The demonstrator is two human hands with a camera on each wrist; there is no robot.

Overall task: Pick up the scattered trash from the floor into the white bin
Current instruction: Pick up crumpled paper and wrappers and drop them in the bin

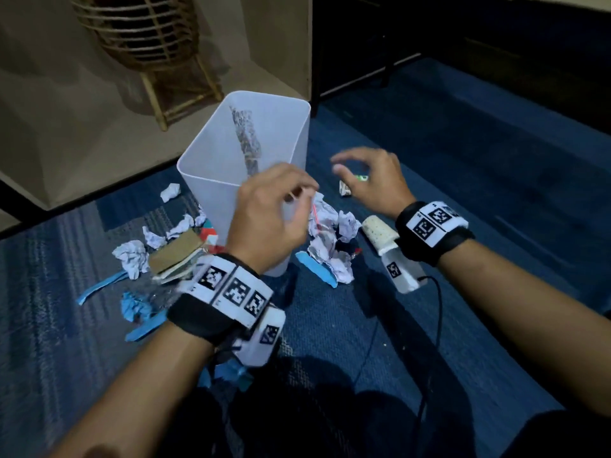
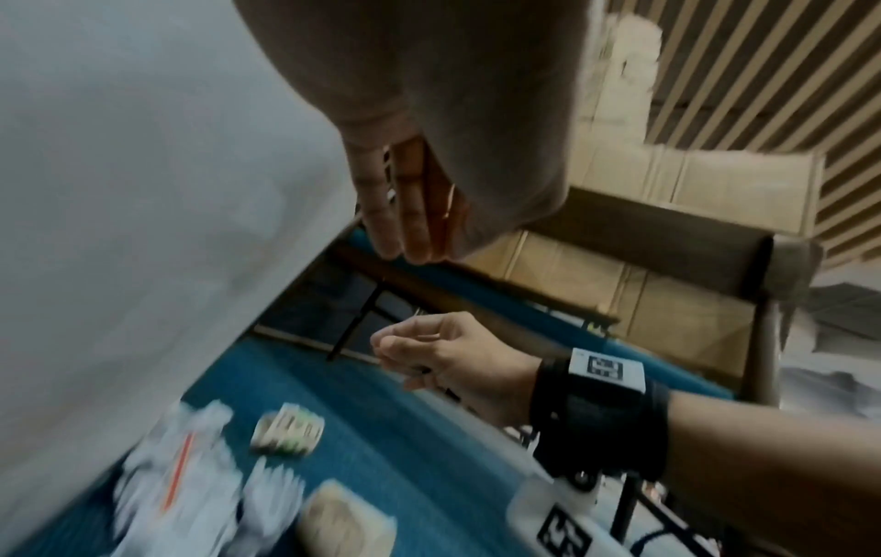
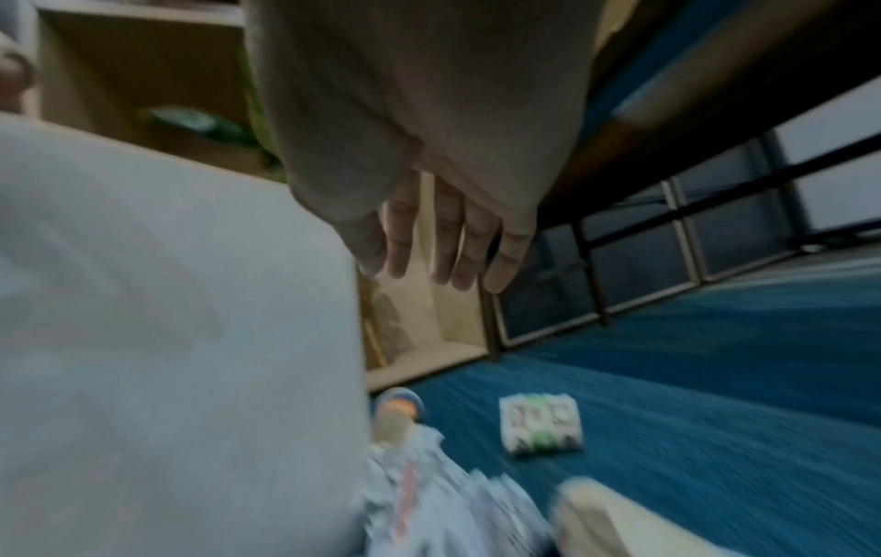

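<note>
The white bin (image 1: pixel 211 166) stands on the blue carpet with a grey crumpled strip (image 1: pixel 248 143) inside. My left hand (image 1: pixel 297 200) hovers at the bin's near right corner; in the left wrist view its fingers (image 2: pixel 410 226) lie straight and hold nothing. My right hand (image 1: pixel 350 166) hangs open, fingers relaxed, above a small green-printed carton (image 1: pixel 345 188). Crumpled paper with a red straw (image 1: pixel 330 233) lies just below my left hand, beside a paper cup (image 1: pixel 377 231). More paper balls (image 1: pixel 132 257), a cardboard piece (image 1: pixel 175 252) and blue strips (image 1: pixel 99 287) lie left of the bin.
A rattan stand (image 1: pixel 139 31) and beige panels rise behind the bin. Dark table legs (image 1: pixel 385 61) stand at the back right. A black cable (image 1: pixel 438 309) runs from my right wrist across the carpet. Open carpet stretches to the right.
</note>
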